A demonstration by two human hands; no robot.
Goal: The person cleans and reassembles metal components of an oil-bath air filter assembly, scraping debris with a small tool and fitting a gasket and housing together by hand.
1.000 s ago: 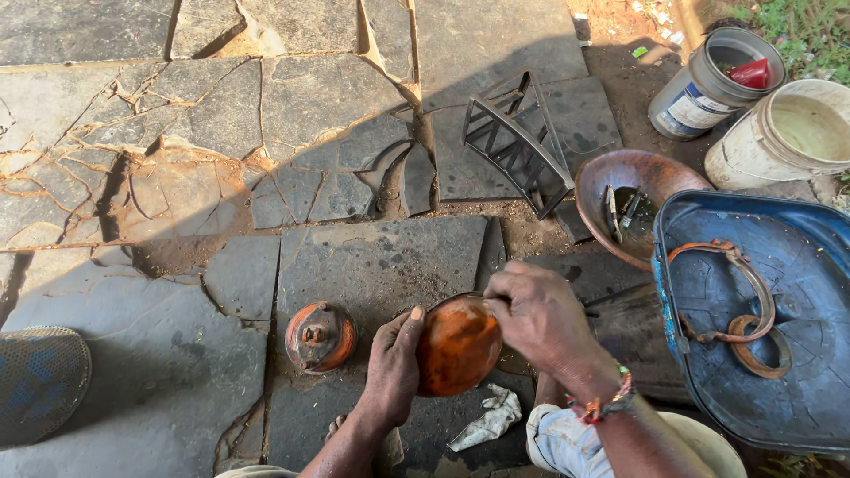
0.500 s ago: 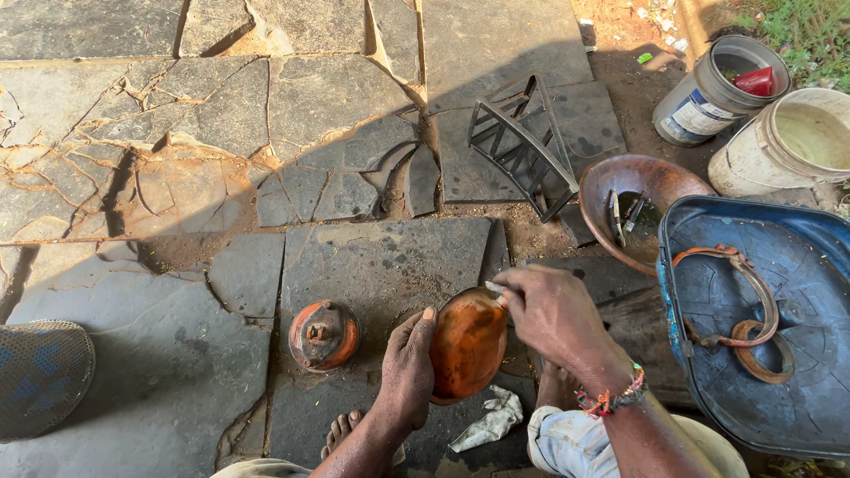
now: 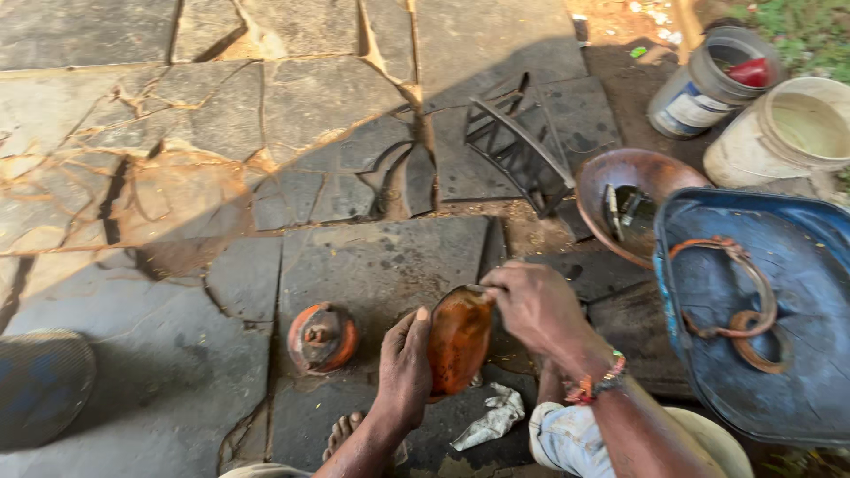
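My left hand (image 3: pixel 405 367) grips the left edge of a rusty orange oval metal piece (image 3: pixel 458 341), held on edge above the stone floor. My right hand (image 3: pixel 534 305) pinches a small thin tool at the top of that piece; the tool's tip is mostly hidden by my fingers. A bead bracelet sits on my right wrist. A round rusty orange part (image 3: pixel 321 337) with a centre fitting lies on the slab just left of my left hand.
A crumpled white rag (image 3: pixel 489 419) lies below the piece, by my bare foot (image 3: pixel 343 433). A black metal rack (image 3: pixel 516 146), a rusty bowl with tools (image 3: pixel 630 202), a blue tray with rusty rings (image 3: pixel 753 327), and two buckets (image 3: pixel 708 84) stand to the right.
Both hands and the oval piece have stayed in nearly the same place; the piece has turned slightly more on edge, and my view has drifted a little.
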